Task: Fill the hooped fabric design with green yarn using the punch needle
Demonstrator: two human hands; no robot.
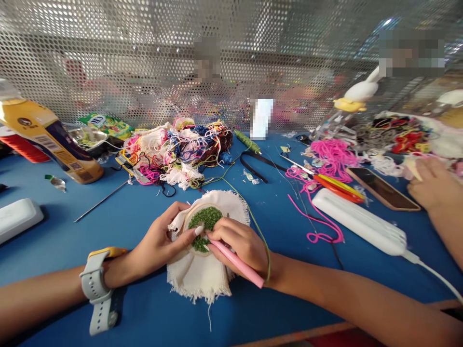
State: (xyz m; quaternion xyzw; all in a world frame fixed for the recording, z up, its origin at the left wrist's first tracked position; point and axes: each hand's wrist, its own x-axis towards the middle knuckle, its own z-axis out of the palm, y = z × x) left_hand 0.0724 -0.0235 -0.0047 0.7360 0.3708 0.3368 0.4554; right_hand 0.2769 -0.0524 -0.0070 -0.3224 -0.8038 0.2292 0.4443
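Note:
My left hand [170, 236] grips the left edge of a small round embroidery hoop [187, 222], its thumb resting on the front. Cream cloth [202, 277] with frayed edges is stretched in the hoop and spreads out around it. Dense green yarn loops [210, 214] cover much of the framed cloth. Closed around a pink-handled punch needle [238, 265], my right hand [240, 241] presses close to the loops; the tool's tip is hidden by the fingers. A green yarn strand [255, 221] runs from the pile behind, past my right wrist.
A tangled yarn heap [181, 149] lies behind the hoop, near a green yarn bobbin [248, 142]. Rightward are pink yarn [333, 159], scissors [338, 187], a white power strip [358, 221] and a phone [383, 188]. Another person's hand [430, 183] is far right. A bottle [54, 140] stands left.

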